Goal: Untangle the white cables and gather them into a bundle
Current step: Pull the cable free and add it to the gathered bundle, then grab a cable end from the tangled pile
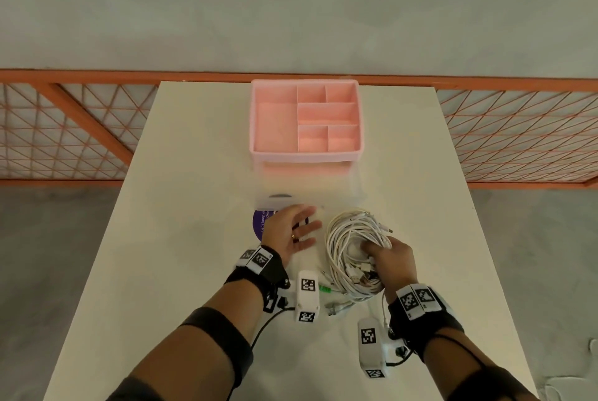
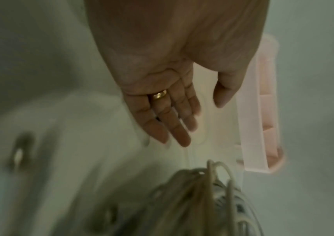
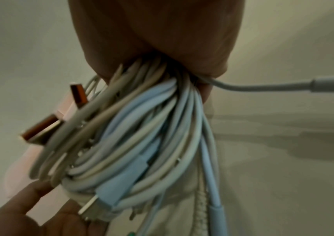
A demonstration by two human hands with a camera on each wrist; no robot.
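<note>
The white cables (image 1: 348,238) are wound into a loose coil on the table, just right of centre. My right hand (image 1: 380,253) grips the coil at its near right side, fingers curled through the loops. In the right wrist view the cables (image 3: 152,135) hang bunched from my right hand (image 3: 182,71), with several USB plugs sticking out. My left hand (image 1: 302,227) hovers left of the coil, fingers spread and holding nothing. The left wrist view shows the left hand (image 2: 182,121) flat and bare above the table, with the cables (image 2: 202,199) blurred below it.
A pink divided organizer (image 1: 255,128) stands at the far middle of the white table (image 1: 181,206). A clear plastic lid (image 1: 291,201) and a purple disc (image 1: 260,222) lie under my left hand. A green plug (image 1: 323,289) and loose connectors trail near the coil. An orange mesh railing (image 1: 64,128) runs behind.
</note>
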